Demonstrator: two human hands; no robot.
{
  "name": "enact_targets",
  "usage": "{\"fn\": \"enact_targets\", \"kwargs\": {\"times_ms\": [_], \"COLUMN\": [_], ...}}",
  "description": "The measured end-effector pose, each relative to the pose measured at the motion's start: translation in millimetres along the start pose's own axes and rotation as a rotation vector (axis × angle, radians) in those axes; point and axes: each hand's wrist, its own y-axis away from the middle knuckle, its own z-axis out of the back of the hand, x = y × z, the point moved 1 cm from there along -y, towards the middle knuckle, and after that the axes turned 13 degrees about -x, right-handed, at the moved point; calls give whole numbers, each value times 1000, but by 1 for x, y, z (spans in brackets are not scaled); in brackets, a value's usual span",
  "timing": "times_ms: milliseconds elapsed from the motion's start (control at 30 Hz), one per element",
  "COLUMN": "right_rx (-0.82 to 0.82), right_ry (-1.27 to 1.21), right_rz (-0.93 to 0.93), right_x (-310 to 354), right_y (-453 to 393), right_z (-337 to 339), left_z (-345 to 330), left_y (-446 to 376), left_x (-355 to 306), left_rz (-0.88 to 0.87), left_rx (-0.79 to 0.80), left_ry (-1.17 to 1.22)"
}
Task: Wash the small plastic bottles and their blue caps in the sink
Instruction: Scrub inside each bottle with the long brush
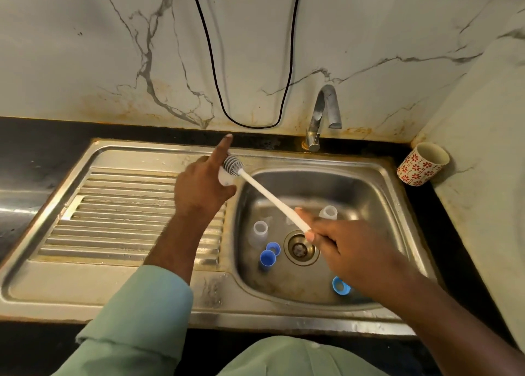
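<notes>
— What are your hands doing?
— Your left hand (203, 185) grips a small bottle (225, 178), forefinger extended; your right hand (338, 239) pinches the brush (267, 195) handle.
— The rest?
— Below your right hand in the sink (397, 205): bottles (260, 232), blue caps (267, 258).

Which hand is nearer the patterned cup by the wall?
Right. The right hand is over the basin, short of the cup; the left hand is farther, at the draining board.
</notes>
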Motion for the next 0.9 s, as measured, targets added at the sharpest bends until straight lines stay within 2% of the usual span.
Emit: {"fn": "enact_targets", "kwargs": {"times_ms": [67, 233, 367, 600, 733, 833, 900], "right_rx": [36, 117, 171, 116, 34, 37, 52], "right_ry": [60, 64, 129, 85, 22, 24, 43], "right_rz": [-5, 4, 12, -15, -37, -16, -8], "right_x": [3, 13, 18, 23, 25, 15, 9], "right_y": [-6, 2, -9, -17, -33, -26, -13], "right_z": [-2, -4, -2, -7, -19, -9, -3], "left_z": [-10, -12, -18, -19, -27, -24, -22], "left_y": [7, 3, 8, 11, 30, 28, 28], "left_x": [-3, 14, 9, 2, -20, -9, 3], "left_rz": [-75, 27, -9, -53, -193, -19, 0], "left_rx": [29, 10, 32, -16, -21, -62, -74], "left_ry": [-74, -109, -138, -77, 48, 127, 64]}}
